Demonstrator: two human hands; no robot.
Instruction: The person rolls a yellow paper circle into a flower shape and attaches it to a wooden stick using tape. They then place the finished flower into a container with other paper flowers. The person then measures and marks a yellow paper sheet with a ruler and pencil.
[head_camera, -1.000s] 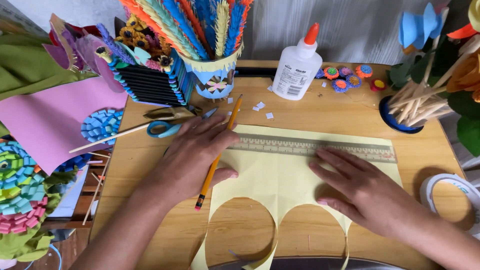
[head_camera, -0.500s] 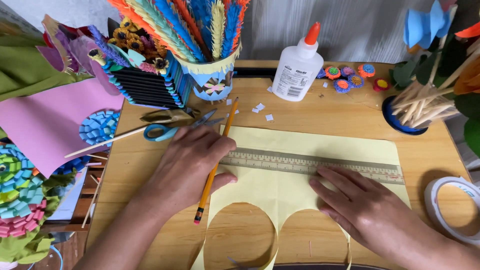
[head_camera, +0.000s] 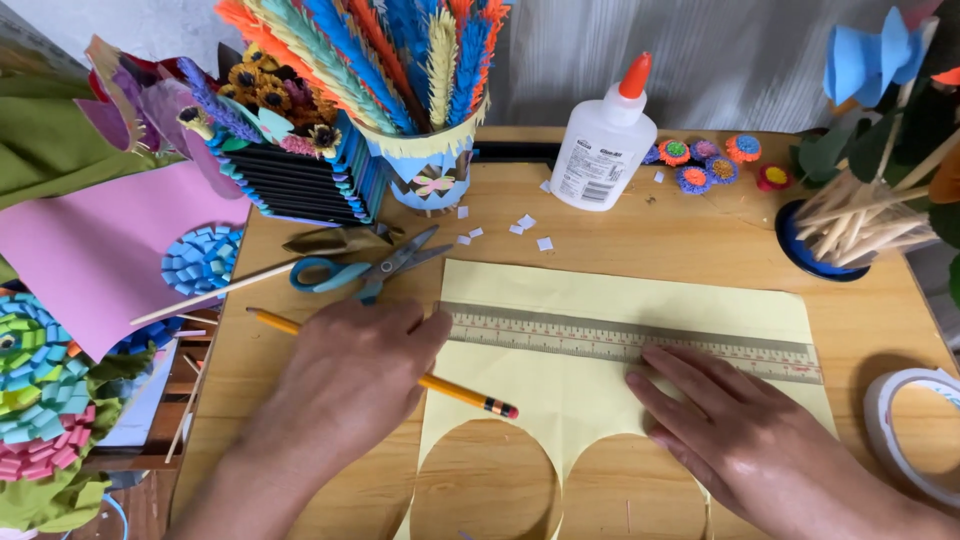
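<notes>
Left hand: our left hand (head_camera: 350, 375) lies palm down on the table (head_camera: 650, 240), fingers loosely curled. It rests over the pencil (head_camera: 465, 397), which passes under the palm; we cannot tell if the fingers really grip it. The fingertips reach the left end of the ruler (head_camera: 600, 338).

Right hand: our right hand (head_camera: 740, 440) is flat and spread, gripping nothing. It presses on the paper (head_camera: 620, 295), and the fingertips touch the lower edge of the ruler near its right part.

Pencil: yellow, it lies slanted. The point end shows at the left of the hand, the eraser end lies on the paper just below the ruler.

Ruler: it lies across the paper, almost level, between our two hands.

Paper: pale yellow, with two round holes cut at the near edge, one before each hand.

Scissors: the scissors (head_camera: 365, 270) with blue handles lie just beyond the left hand, not touching it.

Glue: the white glue bottle (head_camera: 603, 150) stands at the far side, well apart from both hands.

Tape: a tape roll (head_camera: 905, 440) lies near the right hand.
</notes>
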